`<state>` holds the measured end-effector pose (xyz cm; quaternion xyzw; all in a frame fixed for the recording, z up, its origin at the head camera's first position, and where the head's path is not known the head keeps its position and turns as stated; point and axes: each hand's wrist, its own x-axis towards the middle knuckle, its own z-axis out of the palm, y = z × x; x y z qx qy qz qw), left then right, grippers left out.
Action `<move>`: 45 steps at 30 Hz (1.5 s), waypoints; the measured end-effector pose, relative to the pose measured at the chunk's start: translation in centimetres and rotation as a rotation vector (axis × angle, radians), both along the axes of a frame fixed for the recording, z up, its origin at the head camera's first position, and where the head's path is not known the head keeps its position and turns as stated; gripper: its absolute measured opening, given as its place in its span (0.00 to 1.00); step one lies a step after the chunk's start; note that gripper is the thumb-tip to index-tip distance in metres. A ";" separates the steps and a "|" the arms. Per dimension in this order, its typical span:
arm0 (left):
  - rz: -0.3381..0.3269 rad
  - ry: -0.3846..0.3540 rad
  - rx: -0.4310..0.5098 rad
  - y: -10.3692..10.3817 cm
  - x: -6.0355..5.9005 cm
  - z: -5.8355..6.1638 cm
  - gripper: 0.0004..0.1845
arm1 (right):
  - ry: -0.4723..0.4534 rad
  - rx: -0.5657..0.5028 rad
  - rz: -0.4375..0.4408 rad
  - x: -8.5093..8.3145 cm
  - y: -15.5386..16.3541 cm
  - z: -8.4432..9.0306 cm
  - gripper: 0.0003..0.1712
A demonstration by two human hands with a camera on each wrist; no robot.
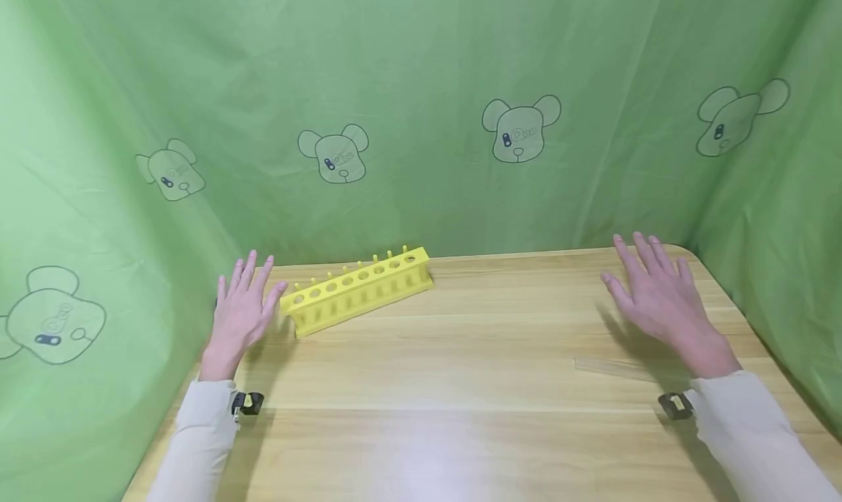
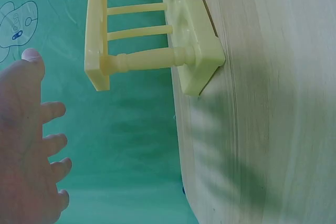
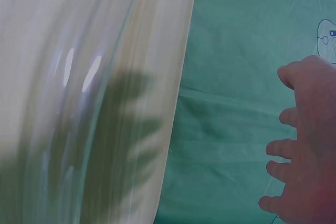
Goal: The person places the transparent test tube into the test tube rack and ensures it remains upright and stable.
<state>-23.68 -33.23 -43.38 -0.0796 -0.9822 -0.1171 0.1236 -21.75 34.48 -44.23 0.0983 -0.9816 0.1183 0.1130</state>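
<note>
In the head view, the left hand point(image 1: 242, 313) hovers just beside the near-left end of a yellow rack point(image 1: 358, 290), which stands slantwise near the back edge of the bench point(image 1: 421, 385); the right hand point(image 1: 661, 301) is above and beyond a clear tube point(image 1: 612, 368) lying on the wood. Each grip is undone, fingers straight and apart. The left wrist view shows a gap between hand and rack, before green cloth point(image 2: 136, 129). The right wrist view shows the tube blurred and close, apart from the hand.

Downward head view, close wrist views, shared tabletop point(image 1: 368, 370)
</note>
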 end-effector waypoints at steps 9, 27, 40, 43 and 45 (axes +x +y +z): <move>-0.019 0.010 0.015 0.3 -0.5 0.2 0.37 | 0.016 -0.026 0.000 0.1 -0.2 0.3 0.42; -0.025 0.054 0.204 1.7 0.9 1.2 0.34 | 0.069 -0.123 0.060 0.0 -2.6 1.0 0.40; -0.089 0.105 0.407 2.8 1.2 -0.7 0.26 | 0.095 -0.188 0.098 0.3 -4.6 1.2 0.39; -0.095 0.084 0.410 3.0 1.4 -1.0 0.26 | 0.091 -0.202 0.100 0.4 -5.2 1.2 0.39; -0.099 0.068 0.403 3.1 1.6 -1.2 0.27 | 0.095 -0.208 0.101 0.5 -5.5 1.2 0.39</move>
